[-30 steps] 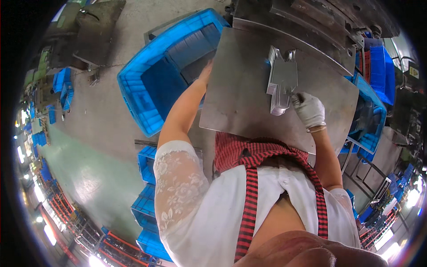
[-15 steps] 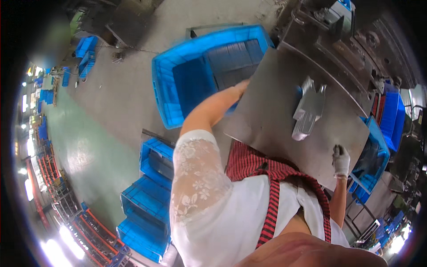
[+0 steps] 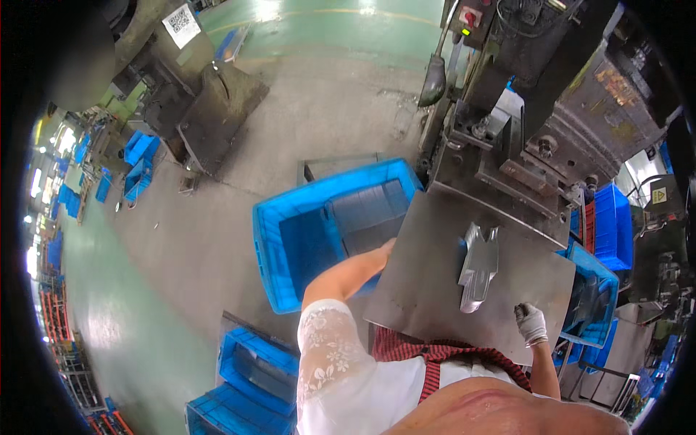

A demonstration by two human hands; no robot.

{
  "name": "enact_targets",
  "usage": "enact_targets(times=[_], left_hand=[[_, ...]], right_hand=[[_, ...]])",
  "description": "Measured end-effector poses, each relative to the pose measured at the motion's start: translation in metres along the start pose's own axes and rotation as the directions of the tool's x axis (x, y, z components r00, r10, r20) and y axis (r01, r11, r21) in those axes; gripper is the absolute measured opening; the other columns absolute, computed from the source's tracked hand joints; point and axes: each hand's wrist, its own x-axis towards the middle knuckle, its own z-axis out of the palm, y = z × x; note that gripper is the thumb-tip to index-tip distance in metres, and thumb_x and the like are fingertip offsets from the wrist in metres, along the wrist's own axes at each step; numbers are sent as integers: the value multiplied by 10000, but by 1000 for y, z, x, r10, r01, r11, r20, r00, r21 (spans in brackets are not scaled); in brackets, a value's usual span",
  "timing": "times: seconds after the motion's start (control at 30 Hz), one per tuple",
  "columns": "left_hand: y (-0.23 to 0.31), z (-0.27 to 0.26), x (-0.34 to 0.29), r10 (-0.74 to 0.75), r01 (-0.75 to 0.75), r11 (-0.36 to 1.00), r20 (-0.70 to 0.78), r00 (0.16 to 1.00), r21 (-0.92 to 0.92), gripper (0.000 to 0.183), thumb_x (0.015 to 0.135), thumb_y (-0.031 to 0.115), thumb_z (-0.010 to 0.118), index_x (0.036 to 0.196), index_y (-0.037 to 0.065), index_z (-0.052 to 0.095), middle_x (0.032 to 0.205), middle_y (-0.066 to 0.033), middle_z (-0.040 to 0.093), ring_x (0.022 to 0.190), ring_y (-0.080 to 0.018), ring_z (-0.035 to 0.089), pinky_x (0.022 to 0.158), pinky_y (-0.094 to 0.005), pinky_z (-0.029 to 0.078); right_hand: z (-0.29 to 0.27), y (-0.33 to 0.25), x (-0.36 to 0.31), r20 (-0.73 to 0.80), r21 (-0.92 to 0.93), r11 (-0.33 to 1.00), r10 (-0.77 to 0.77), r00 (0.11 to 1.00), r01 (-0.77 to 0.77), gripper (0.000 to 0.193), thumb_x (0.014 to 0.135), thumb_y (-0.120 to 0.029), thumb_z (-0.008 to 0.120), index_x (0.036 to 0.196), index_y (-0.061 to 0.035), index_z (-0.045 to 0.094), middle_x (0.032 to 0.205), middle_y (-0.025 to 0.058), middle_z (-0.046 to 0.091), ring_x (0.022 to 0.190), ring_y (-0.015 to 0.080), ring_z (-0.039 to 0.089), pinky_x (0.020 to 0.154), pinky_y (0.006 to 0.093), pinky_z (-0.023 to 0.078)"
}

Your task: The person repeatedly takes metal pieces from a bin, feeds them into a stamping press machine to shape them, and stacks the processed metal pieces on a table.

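On the dark metal table (image 3: 428, 268) lies a long silvery pressed-metal part (image 3: 479, 270) with a forked far end. It may be a stack of such parts; I cannot tell. My left hand (image 3: 386, 251) reaches down by the table's left edge, over the large blue bin (image 3: 262, 254). Its fingers are hidden behind that edge. In the bin, flat grey metal pieces (image 3: 371, 217) lie in the right part. My right hand (image 3: 531, 324), in a white glove with dark fingertips, is at the table's right side, apart from the part. Its fingers are curled, and what they hold, if anything, is hidden.
A heavy press machine (image 3: 518, 163) stands along the table's far edge. Another blue bin (image 3: 593, 330) is beside the right edge. More blue bins (image 3: 246, 362) stand at lower left. Another dark machine (image 3: 210, 116) is at far left on the grey floor.
The view has tilted up, so the table and bins appear lower and more of the press shows. My left hand stays by the bin; my right stays curled at the table's right side.
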Motion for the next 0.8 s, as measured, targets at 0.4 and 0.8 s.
enact_targets(times=[0.4, 0.8], left_hand=[[-6, 6, -6, 209, -224, 949, 87, 974, 221, 466, 755, 241, 561, 1183, 81, 473, 1252, -175, 411, 1120, -303, 429, 893, -370, 390], [-3, -63, -102, -170, 73, 869, 158, 973, 489, 793, 543, 155, 729, 1237, 304, 376, 1163, -184, 376, 1073, -354, 418, 840, -399, 436]], right_hand=[[-35, 23, -27, -61, -106, 994, 24, 998, -30, 218, 782, -270, 564, 763, -56, 595, 724, 163, 602, 702, 345, 580, 626, 417, 466], [-19, 77, -33, 84, 242, 923, 289, 954, -301, 189, 848, -215, 532, 804, -37, 575, 591, 56, 565, 478, 125, 506, 445, 273, 393]])
